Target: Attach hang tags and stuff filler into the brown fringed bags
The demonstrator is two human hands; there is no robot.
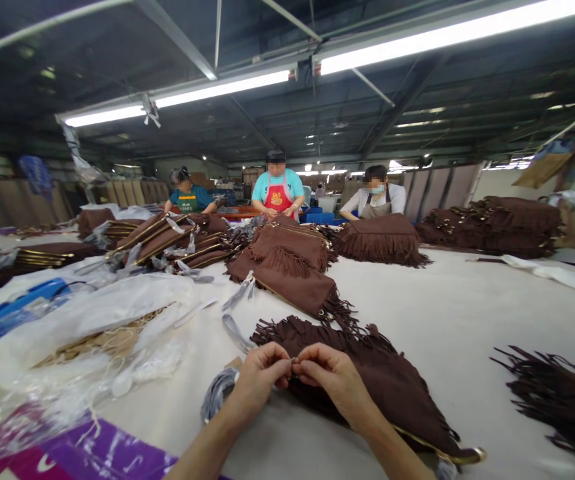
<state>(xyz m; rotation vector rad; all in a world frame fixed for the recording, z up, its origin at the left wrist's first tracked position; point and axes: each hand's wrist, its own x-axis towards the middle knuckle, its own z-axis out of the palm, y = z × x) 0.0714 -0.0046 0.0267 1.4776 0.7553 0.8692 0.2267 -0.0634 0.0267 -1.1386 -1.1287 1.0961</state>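
Observation:
My left hand [263,375] and my right hand [331,379] meet fingertip to fingertip over the table, both closed in a pinch. Something small sits between the fingertips, too hidden to name. Under and behind my hands lies a dark brown fringed bag [367,367], with a gold zipper along its near edge. Beside my left wrist is a coiled bundle of grey strips [217,392]. A grey strip [236,332] curves across the table just beyond it.
More brown bags [292,260] are piled ahead, with zippered ones [182,240] to the left. Clear plastic [132,360], a blue object [17,310] and purple packaging [107,447] cover the left side. Black-brown fringe [557,393] lies right. Several co-workers, including one in a red apron [278,195], work opposite.

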